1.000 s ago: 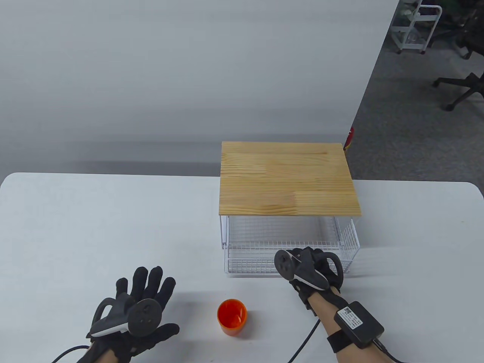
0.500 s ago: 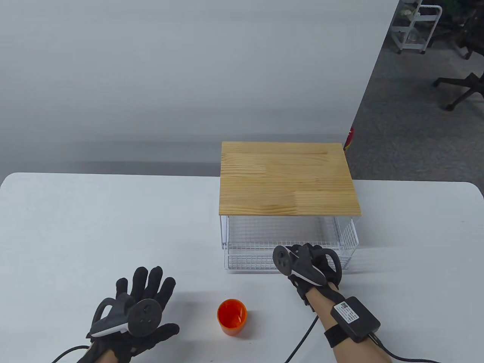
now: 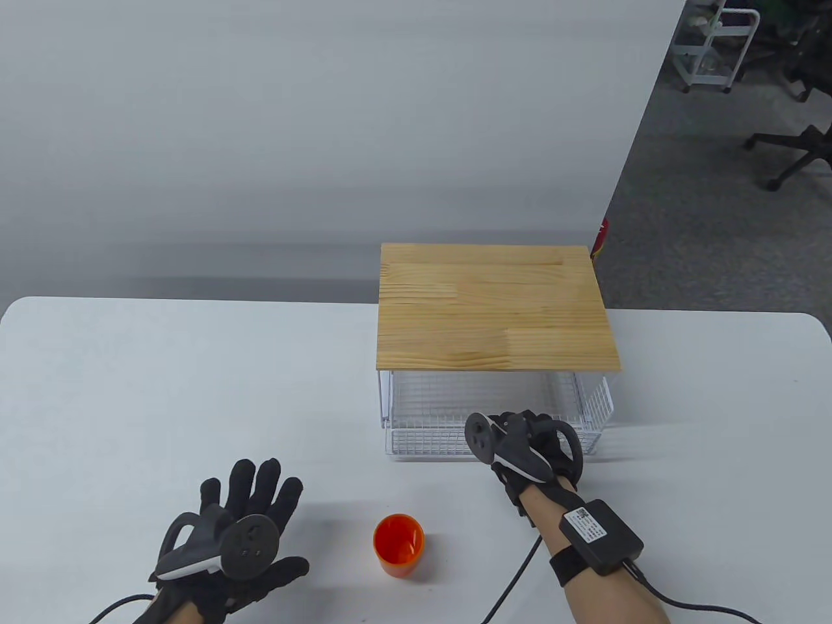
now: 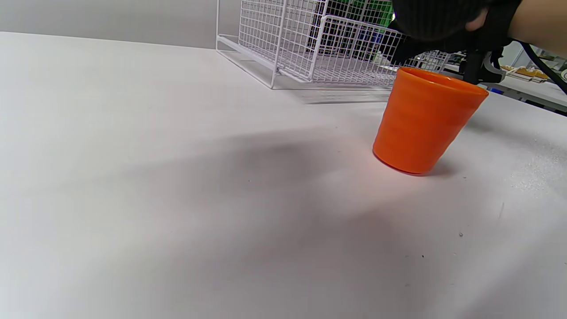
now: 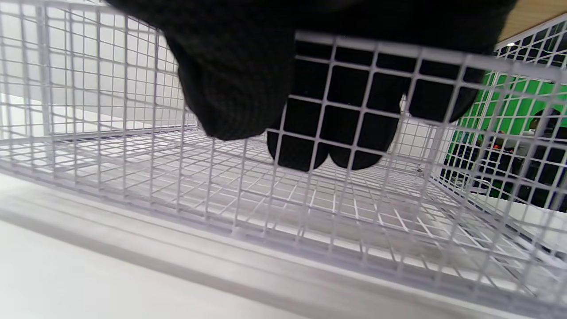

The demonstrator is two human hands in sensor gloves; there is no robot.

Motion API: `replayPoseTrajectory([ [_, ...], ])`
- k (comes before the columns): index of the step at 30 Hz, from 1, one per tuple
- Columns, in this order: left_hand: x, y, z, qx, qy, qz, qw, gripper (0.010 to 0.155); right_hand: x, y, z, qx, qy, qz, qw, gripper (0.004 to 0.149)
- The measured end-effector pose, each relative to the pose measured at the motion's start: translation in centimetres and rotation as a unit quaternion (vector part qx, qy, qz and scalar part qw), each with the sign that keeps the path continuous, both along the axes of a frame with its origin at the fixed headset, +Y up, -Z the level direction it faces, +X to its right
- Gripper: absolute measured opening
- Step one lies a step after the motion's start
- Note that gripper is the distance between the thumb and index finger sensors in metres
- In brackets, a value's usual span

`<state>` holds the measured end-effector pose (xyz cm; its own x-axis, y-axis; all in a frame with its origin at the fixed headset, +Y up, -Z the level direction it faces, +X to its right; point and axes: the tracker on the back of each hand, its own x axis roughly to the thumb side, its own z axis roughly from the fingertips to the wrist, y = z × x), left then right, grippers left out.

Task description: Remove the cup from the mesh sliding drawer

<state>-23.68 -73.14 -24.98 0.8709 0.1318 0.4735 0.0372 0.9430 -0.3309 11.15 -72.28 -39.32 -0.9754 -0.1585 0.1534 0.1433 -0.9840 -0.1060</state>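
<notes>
The orange cup (image 3: 398,545) stands upright on the white table, outside the drawer, and shows close up in the left wrist view (image 4: 425,122). The white mesh drawer (image 3: 429,443) sticks a little way out of its frame under the wooden top (image 3: 494,305) and holds nothing. My right hand (image 3: 528,441) grips the drawer's front wall: in the right wrist view the fingers (image 5: 310,146) hang inside the mesh (image 5: 398,57) and the thumb (image 5: 230,88) lies outside it. My left hand (image 3: 244,513) rests open and flat on the table, left of the cup.
The drawer unit stands at the table's (image 3: 130,390) back right, near the far edge. A cable (image 3: 513,585) runs from my right wrist along the table just right of the cup. An office floor with chairs lies beyond the table's right side.
My right hand has moved away from me with the drawer front in its grip, and the drawer has slid further into its frame. The cup and the left hand have not moved.
</notes>
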Motion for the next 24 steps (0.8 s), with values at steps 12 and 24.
replayPoseTrajectory([
  [12, -0.03, 0.02, 0.04, 0.001, 0.0, 0.002, 1.0, 0.099, -0.23, 0.15, -0.37, 0.007, -0.013, 0.009, 1.0, 0.026],
  [24, -0.01, 0.04, 0.07, 0.001, 0.0, 0.001, 1.0, 0.099, -0.41, 0.42, -0.63, 0.002, -0.024, 0.014, 1.0, 0.028],
])
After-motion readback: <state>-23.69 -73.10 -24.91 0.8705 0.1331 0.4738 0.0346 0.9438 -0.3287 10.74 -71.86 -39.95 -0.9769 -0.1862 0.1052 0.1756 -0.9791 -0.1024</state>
